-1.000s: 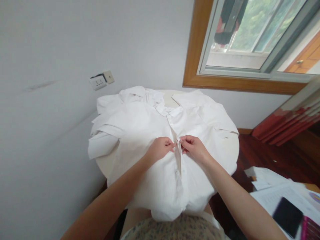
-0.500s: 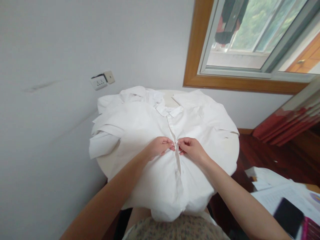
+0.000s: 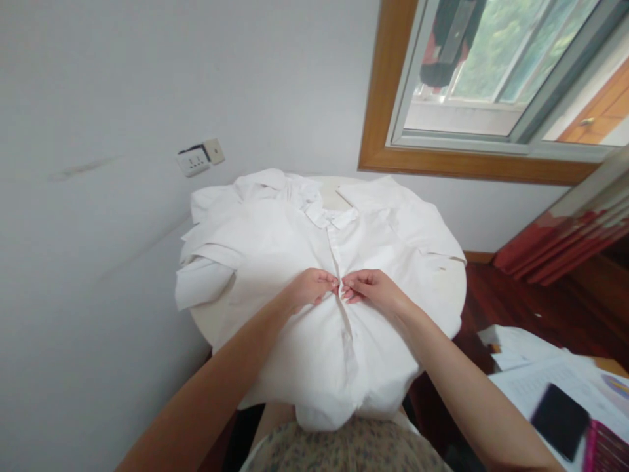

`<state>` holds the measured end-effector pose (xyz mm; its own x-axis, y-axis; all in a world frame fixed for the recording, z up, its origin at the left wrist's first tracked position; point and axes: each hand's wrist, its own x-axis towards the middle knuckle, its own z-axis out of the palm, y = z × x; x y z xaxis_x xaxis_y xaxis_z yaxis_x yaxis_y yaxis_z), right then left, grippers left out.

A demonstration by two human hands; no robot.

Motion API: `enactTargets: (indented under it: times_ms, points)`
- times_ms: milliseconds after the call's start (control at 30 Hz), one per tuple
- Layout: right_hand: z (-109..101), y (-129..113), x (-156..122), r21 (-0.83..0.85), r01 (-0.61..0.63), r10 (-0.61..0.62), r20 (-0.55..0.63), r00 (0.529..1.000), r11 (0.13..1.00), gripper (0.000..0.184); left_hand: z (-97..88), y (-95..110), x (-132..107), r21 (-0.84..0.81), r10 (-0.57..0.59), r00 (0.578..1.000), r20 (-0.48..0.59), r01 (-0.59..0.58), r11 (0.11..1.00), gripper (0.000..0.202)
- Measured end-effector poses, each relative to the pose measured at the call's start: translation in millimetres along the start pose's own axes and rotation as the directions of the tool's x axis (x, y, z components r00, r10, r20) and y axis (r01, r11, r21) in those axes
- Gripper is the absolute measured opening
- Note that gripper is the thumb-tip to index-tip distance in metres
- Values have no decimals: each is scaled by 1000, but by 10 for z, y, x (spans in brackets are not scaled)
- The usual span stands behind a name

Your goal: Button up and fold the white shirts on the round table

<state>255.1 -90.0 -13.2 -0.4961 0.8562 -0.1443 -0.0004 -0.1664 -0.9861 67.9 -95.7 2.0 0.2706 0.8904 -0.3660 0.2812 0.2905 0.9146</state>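
A white shirt (image 3: 275,242) lies spread over a round pale table (image 3: 455,295), its collar toward the wall and its hem hanging over the near edge. My left hand (image 3: 314,286) pinches the left side of the front placket about midway down. Facing it, my right hand (image 3: 371,288) pinches the other side of the placket, fingertips close to those of the left. The cloth is drawn up into folds between them. Any button at the fingertips is too small to make out. Below the hands the front edges run on with a narrow gap.
A wall socket (image 3: 193,161) is at the back left, a wood-framed window (image 3: 481,167) at the back right. Papers (image 3: 521,373), a black phone (image 3: 560,421) and a pink object (image 3: 607,449) lie at the lower right. A red and cream curtain (image 3: 545,242) hangs by the wall.
My right hand has shifted slightly left, bringing its fingertips closer to my left hand. Both hands still pinch the placket. The whole view has moved a little.
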Motion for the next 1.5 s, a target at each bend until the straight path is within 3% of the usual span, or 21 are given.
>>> enactTargets:
  times_ms: [100,233,333,467,767,1067,1300,1500]
  points:
    - [18,46,32,-46,24,-27,-60,998,999,22,0,-5,5,11,3,1000,0,-3,1000,18]
    - [56,138,80,-273,93,-145,-177,973,958,17,2,9,-5,6,23,1000,19,-23,1000,19]
    - [77,178,102,-482,147,-284,-225,932,864,9,3,5,4,-4,17,999,33,-16,1000,33]
    - [107,172,104,-646,196,-404,-189,895,738,4,15,-63,59,85,48,999,-6,-47,995,46]
    - [92,174,149,-603,196,-388,-205,899,773,10,114,-77,64,329,198,961,-191,-127,936,45]
    - [140,138,104,-537,185,-365,-250,897,823,13,141,-74,72,329,233,944,-235,-148,933,31]
    - [207,110,33,-750,227,-529,-187,828,621,13,137,-87,72,321,264,938,-224,-185,929,27]
    - [176,68,-8,-761,306,-553,-82,829,572,5,110,-87,59,258,209,954,-217,-150,954,24]
